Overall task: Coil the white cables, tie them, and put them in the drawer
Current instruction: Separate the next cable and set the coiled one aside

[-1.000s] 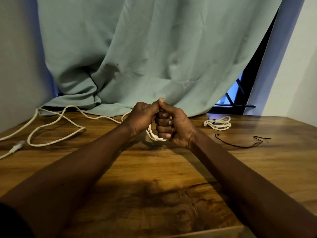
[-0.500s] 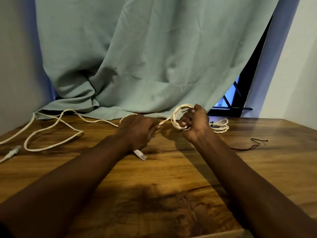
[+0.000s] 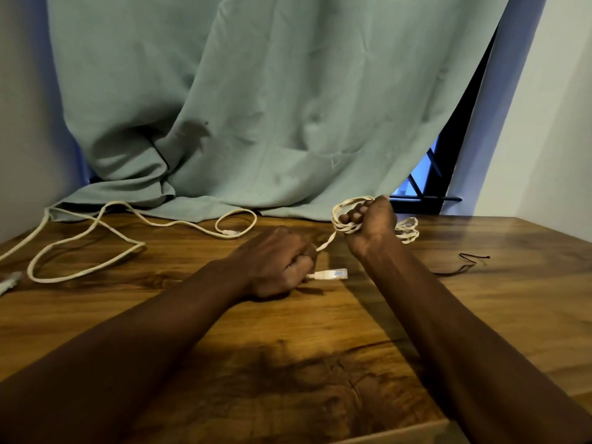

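The right hand (image 3: 371, 227) is raised above the wooden worktop (image 3: 320, 347) and grips a coiled white cable (image 3: 347, 230); its fingers (image 3: 354, 216) are curled tight through the loops. From this coil one strand runs down to the left hand (image 3: 275, 261), which is low at the worktop, made into a fist; its fingers (image 3: 299, 265) are closed round the end of the same cable, and the plug (image 3: 331, 274) sticks out to the right of the fist. Just behind the right hand lies a small white bundle (image 3: 410, 230), already wound; a loose white cable (image 3: 96, 248) lies in wide curves on the left part of the worktop, apart from both hands. A thin black wire (image 3: 464, 265) lies to the right of the right arm; a pale green curtain (image 3: 256, 107) hangs behind, and its hem touches the worktop.
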